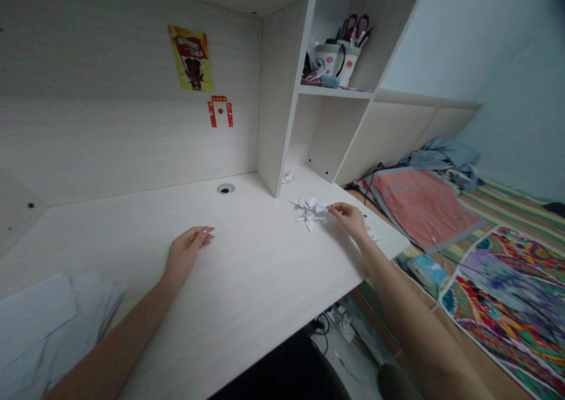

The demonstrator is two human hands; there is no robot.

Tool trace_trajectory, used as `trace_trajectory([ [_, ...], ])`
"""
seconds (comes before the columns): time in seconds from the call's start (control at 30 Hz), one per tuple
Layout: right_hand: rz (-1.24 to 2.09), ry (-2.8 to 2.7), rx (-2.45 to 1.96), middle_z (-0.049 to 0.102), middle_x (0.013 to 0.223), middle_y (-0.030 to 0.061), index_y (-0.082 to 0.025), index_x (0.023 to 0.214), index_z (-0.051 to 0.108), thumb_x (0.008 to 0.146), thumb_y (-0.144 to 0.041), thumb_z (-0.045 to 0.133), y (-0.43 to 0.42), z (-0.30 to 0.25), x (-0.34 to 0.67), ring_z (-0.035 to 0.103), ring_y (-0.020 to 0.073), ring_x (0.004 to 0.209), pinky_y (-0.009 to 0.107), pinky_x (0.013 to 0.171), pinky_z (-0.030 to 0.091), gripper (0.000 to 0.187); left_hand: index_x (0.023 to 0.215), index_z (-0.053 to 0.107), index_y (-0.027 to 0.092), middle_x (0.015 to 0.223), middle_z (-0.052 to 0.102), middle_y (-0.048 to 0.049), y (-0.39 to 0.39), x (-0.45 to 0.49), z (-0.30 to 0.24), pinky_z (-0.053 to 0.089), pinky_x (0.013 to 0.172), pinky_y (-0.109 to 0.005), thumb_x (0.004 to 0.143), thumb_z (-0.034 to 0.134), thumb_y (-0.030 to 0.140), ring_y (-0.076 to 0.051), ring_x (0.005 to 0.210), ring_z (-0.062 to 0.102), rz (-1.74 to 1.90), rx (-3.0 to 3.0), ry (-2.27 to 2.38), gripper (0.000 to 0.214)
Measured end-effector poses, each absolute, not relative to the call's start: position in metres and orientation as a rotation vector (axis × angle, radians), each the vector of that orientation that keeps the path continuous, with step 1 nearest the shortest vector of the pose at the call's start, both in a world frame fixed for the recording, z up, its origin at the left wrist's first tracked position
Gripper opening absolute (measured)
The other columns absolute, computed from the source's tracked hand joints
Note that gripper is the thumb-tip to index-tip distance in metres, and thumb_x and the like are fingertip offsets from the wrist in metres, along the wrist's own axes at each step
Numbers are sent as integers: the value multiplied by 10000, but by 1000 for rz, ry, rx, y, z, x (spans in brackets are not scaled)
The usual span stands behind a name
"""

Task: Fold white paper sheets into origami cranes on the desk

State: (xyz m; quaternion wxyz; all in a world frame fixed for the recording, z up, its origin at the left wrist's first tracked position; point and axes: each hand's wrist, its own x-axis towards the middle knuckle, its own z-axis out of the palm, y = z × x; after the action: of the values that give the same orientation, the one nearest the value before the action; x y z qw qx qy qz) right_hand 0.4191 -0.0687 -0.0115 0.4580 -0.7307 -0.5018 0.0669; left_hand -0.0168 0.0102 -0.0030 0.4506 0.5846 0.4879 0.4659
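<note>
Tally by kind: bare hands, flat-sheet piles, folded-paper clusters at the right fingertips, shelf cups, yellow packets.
Left hand and right hand: 2
Sheet pile: 1
Folded-paper cluster: 1 (individual pieces unclear)
Cups: 2
Yellow packet: 1
Total: 7

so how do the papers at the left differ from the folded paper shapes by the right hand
The papers lie flat and overlap in a pile, while the folded paper shapes stick out in points. Each of the larger papers outsizes any one of the smaller folded paper shapes. Both are whitish and lie on the desk.
</note>
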Motion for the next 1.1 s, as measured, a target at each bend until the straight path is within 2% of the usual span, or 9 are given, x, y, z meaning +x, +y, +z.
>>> trace_trajectory([
  [0.33, 64, -1498, -1785, 667, 789, 79, -176, 788, 677, 747, -430, 537, -36, -26, 407, 557, 209, 742, 326, 685, 406, 293, 811, 690, 171, 723, 666, -52, 12, -17, -3, 496, 690, -296, 686, 606, 502, -163, 662, 597, 1122, 1477, 1174, 363],
  [0.5, 3, -1490, -1708, 646, 955, 95, -189, 986, 655, 743, -422, 572, -40, -23, 407, 562, 205, 791, 345, 733, 423, 347, 817, 690, 168, 719, 662, -47, 13, -17, -5, 490, 681, -277, 694, 600, 515, -151, 655, 591, 1115, 1481, 1167, 378],
  [0.77, -150, -1413, -1738, 647, 1007, 122, -187, 1013, 659, 776, -458, 553, -60, 10, 395, 566, 249, 899, 393, 767, 437, 376, 846, 684, 158, 733, 655, -51, 14, -18, -8, 485, 698, -289, 709, 579, 527, -161, 683, 587, 1091, 1515, 1155, 408],
  [0.87, -165, -1383, -1600, 666, 981, 79, -210, 995, 655, 833, -443, 490, -73, 42, 359, 580, 223, 890, 363, 752, 451, 328, 852, 677, 149, 739, 651, -49, 14, -18, -9, 481, 703, -282, 735, 557, 509, -154, 686, 583, 1068, 1547, 1143, 397],
  [0.97, -45, -1505, -1461, 683, 919, 55, -217, 941, 664, 863, -401, 470, -79, 70, 299, 598, 194, 839, 324, 732, 458, 278, 832, 676, 150, 710, 649, -46, 12, -15, -11, 478, 677, -276, 742, 551, 499, -155, 672, 580, 1098, 1582, 1143, 381],
  [1.1, 125, -1863, -1300, 697, 859, 49, -226, 854, 677, 865, -354, 481, -64, 70, 212, 600, 207, 838, 344, 778, 437, 234, 827, 671, 162, 693, 648, -39, 5, -11, -13, 463, 647, -250, 792, 505, 454, -139, 643, 573, 1164, 1612, 1138, 338],
])
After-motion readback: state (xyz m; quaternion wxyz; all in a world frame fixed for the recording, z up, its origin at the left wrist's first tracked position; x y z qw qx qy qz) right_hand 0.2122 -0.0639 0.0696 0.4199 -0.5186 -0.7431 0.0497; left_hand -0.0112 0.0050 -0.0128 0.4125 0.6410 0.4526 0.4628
